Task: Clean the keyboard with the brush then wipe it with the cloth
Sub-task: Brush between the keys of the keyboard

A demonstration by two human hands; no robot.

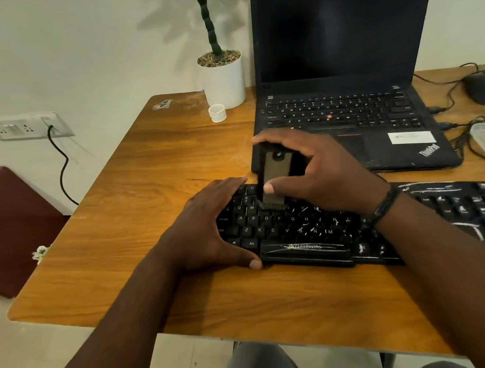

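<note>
right hand [322, 170]: gripping the brush [274, 172] upright, thumb in front, fingers over the top
brush: bristles down on the keys just below the thumb tip
left hand [209, 224]: fingers fairly straight, clamping the left end of the keyboard [379, 225]
keyboard: on the desk [144, 181], white specks all over
cloth: can't spot it

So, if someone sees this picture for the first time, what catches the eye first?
First the right hand, holding a brush with its bristles on the black keyboard, which is strewn with white debris. The left hand rests on the keyboard's left end. Behind stands an open laptop, screen dark.
</note>
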